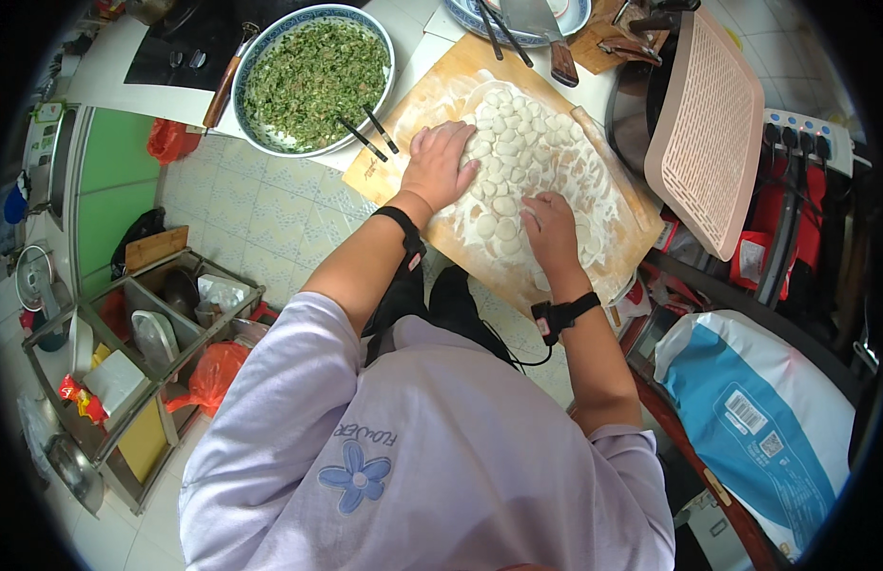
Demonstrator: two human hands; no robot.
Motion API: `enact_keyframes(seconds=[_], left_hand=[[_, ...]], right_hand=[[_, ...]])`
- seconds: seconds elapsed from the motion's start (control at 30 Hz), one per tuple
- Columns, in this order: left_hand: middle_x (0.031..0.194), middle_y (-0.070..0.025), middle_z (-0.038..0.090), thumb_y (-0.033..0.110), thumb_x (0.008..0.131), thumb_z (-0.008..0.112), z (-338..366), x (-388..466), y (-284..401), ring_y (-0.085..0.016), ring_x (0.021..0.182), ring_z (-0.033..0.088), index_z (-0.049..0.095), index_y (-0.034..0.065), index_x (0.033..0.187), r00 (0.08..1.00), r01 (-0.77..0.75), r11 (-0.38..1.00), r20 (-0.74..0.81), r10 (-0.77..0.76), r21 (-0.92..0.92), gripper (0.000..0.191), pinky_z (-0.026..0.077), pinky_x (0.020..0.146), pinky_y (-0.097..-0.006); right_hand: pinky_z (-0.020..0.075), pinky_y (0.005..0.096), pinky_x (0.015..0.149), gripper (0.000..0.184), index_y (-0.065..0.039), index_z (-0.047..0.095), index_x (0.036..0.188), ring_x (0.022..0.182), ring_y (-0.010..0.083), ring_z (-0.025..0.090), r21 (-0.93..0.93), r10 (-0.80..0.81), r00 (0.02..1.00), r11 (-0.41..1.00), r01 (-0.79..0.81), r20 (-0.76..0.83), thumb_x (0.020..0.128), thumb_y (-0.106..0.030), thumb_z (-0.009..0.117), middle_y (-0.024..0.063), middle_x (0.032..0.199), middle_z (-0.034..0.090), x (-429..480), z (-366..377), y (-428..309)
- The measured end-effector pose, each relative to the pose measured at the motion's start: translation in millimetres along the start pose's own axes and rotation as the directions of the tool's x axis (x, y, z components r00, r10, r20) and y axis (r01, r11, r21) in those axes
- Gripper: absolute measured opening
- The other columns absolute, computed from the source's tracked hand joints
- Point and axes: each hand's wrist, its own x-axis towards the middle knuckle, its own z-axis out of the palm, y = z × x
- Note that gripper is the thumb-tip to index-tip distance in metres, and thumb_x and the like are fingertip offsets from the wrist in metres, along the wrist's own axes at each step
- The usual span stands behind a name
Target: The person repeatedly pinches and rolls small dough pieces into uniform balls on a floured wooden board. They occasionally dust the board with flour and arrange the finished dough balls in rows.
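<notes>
A floured wooden board (448, 246) lies before me, bearing many small dough pieces (509, 128). My left hand (441, 160) rests at their left edge, palm down, thumb apart from the fingers, gripping nothing visible. Over the near part of the board is my right hand (553, 232), fingers bent, beside a few larger, flatter dough rounds (486, 227). Whether anything is under its fingertips is hidden. A wooden rolling pin (613, 168) lies along the board's right side. White flour (591, 189) is spread between the pin and the dough.
Left of the board stands a large bowl (239, 135) of chopped green filling (313, 86), with chopsticks (363, 138) across its rim. A cleaver (563, 63) and more chopsticks (509, 37) lie at the far edge. A pink perforated basket (705, 135) leans at right, near a power strip (805, 132).
</notes>
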Motion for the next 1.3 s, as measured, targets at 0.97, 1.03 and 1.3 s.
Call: enact_keyframes(seconds=[0.97,1.03,1.3], left_hand=[[0.137,-0.0115,0.055,0.031,0.089,0.067,-1.4,0.8,-1.8,-0.03,0.133,0.047,0.053,0.0102,0.137,0.999,0.002,1.0,0.041,-0.001,-0.014,0.054,0.027,0.116,-0.0498],[0.137,-0.0114,0.055,0.031,0.089,0.067,-0.5,1.8,-1.8,-0.029,0.133,0.047,0.053,0.0104,0.137,0.999,0.004,1.0,0.043,-0.003,-0.023,0.054,0.027,0.116,-0.0498],[0.133,-0.0124,0.058,0.028,0.085,0.068,-0.4,1.7,0.4,-0.031,0.128,0.052,0.056,0.0098,0.133,1.0,-0.018,1.0,-0.02,0.018,0.008,0.053,0.031,0.112,-0.0476]], right_hand=[[0.045,0.0487,0.098,0.03,-0.004,0.068,0.109,0.111,0.0354,0.058,0.047,0.167,0.979,0.986,-0.163,-0.118,0.079,-0.004,0.072,0.0151,0.11,0.067,55.5,15.6,32.5],[0.0458,0.0496,0.095,0.026,-0.005,0.069,0.105,0.109,0.0342,0.059,0.006,0.264,0.96,0.964,-0.264,-0.097,0.079,-0.006,0.073,0.0138,0.108,0.067,37.9,-1.0,29.7],[0.0428,0.0494,0.096,0.03,-0.011,0.067,0.116,0.116,0.0333,0.056,-0.378,0.158,0.922,0.878,-0.295,-0.354,0.087,-0.02,0.069,0.0108,0.122,0.063,37.7,-21.8,27.0]])
